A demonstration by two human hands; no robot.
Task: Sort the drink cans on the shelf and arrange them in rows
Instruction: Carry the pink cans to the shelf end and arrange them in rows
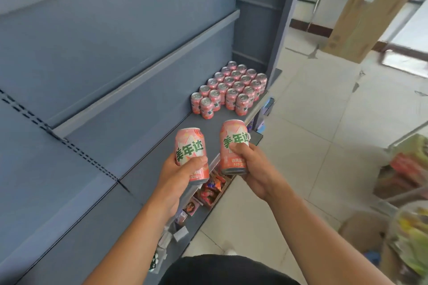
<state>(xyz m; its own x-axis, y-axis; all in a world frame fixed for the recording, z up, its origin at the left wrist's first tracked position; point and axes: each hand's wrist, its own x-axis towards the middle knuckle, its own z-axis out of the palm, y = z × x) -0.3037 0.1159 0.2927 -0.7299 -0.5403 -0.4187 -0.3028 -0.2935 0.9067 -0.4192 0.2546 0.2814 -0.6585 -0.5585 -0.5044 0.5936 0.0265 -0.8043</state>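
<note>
My left hand (176, 176) grips a pink drink can (190, 146) with green lettering, held upright above the grey shelf (166, 127). My right hand (251, 166) grips a second pink can (234, 139) of the same kind, just to the right of the first. Further back on the same shelf, several matching pink cans (231, 88) stand in tidy rows against the right end. Both held cans are in the air, clear of the standing rows.
An upper grey shelf board (143, 69) overhangs the back. Snack packets (209, 192) lie on a lower shelf under my hands. A cardboard box (366, 16) leans on the tiled floor at the right, and a basket of goods (410, 169) stands near the right edge.
</note>
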